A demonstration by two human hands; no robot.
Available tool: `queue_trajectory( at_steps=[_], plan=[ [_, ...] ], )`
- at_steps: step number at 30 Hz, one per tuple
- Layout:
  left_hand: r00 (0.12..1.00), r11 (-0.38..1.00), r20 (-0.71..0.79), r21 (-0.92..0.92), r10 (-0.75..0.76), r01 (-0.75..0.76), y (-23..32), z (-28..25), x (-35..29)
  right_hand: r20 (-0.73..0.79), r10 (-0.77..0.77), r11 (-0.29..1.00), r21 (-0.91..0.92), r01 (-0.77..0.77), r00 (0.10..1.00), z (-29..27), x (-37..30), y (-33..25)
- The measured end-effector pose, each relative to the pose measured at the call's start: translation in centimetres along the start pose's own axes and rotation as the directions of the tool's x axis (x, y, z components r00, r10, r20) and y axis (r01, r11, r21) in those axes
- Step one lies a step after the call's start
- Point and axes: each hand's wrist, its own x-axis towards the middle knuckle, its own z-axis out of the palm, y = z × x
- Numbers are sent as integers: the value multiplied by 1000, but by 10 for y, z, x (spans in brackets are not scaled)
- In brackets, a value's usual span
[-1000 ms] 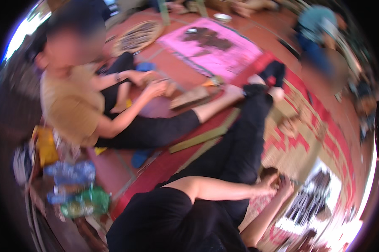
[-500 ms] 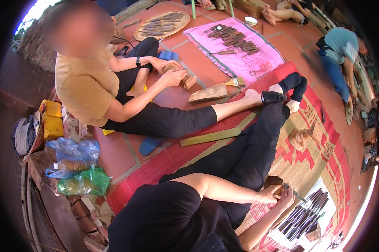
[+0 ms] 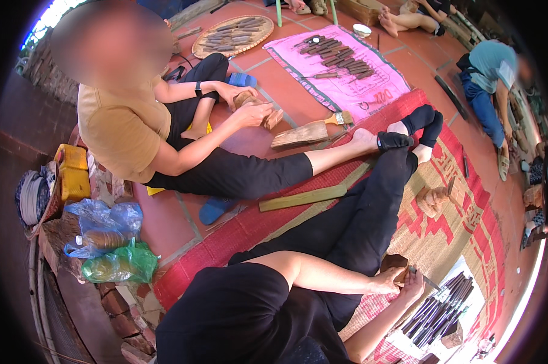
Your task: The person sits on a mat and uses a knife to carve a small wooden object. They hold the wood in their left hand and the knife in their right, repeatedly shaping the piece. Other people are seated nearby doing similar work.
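In the head view, the left hand [image 3: 385, 281] is reaching into the lower right of the frame, its fingers closing around a brown wooden piece [image 3: 394, 262] beside the person's dark-trousered leg. Just right of it, the right hand [image 3: 414, 285] is keeping its fingers together on a thin tool [image 3: 432, 283], whose narrow end is pointing toward the lower right; whether the tool is touching the wood is too small to tell. Near it, dark-handled tools [image 3: 441, 309] are lying on a white sheet [image 3: 461, 264]. Farther up, at centre right, a carved wooden figure [image 3: 430, 201] is resting on the red and tan mat [image 3: 428, 249].

At upper left, a co-worker in a tan shirt [image 3: 119, 130] is holding another piece of wood [image 3: 245, 99] in both hands. At upper centre, more tools [image 3: 340, 57] are lying on a pink cloth [image 3: 371, 91], and a brush [image 3: 340, 117] is resting against a wooden block [image 3: 301, 134].
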Motion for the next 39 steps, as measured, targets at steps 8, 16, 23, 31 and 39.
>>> queue_trajectory(
  at_steps=[8, 16, 23, 31, 39],
  plan=[
    [999, 997, -21, -61, -37, 35, -16, 7, 10, 35, -19, 1000, -17, 20, 999, -9, 4, -13],
    [990, 974, 28, -185, 137, -130, -3, 0, 2, -66, -373, 905, 192, 379, 926, -84, 23, -108],
    [991, 980, -73, -158, 110, -120, -21, 10, 9, -35, -141, 984, 107, 144, 989, -10, -17, -50],
    [983, 995, -165, 64, 86, -77, 8, -2, 28, -38, -150, 987, 52, 152, 988, 8, -27, -22],
    [960, 949, -214, -220, 180, -227, 59, -8, 78, -146, -207, 978, -73, 198, 967, -3, -31, -31]
  ],
)
